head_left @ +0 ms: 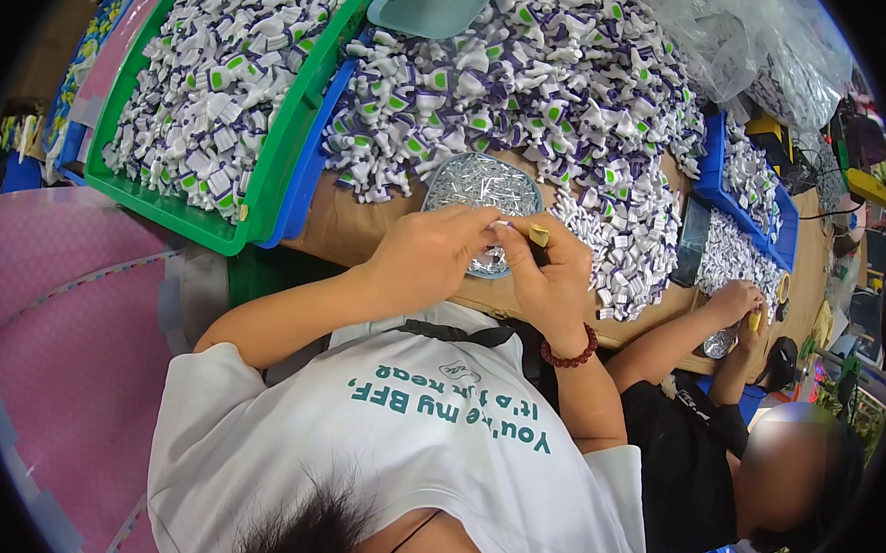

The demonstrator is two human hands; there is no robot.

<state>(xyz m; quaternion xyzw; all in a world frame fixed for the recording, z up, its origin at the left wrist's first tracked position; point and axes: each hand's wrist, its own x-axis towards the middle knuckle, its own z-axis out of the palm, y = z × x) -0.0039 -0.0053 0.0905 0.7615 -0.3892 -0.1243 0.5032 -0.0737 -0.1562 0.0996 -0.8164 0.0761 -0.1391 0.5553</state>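
Looking down from the head view, and straight to the meeting point! Pinching between the fingertips of left hand (429,256) and right hand (551,282) a small white piece (503,224), just above the near half of a grey-blue, rounded-square plastic tray (539,191) full of shiny silver metal pins (483,183). Fingers narrow on both sides, nothing spread wide. Sitting to the right of the left palm, to the left of the right knuckles: practically no gap to either hand, so no calling one nearer. Long axis? Cannot tell, with so much covered by fingertips. Height over the tray? Cannot tell either.

Showing at the right hand too, over the tray's near right part: a small yellow piece (538,234), tool end or finger wrap, impossible to say. Spreading beyond the tray, a big heap of white, purple and green plastic parts (513,90); to the tray's right, a pile of small white plastic parts (619,261). Farther right of the tray, well apart, busy at close quarters: a co-worker's hands (734,302).
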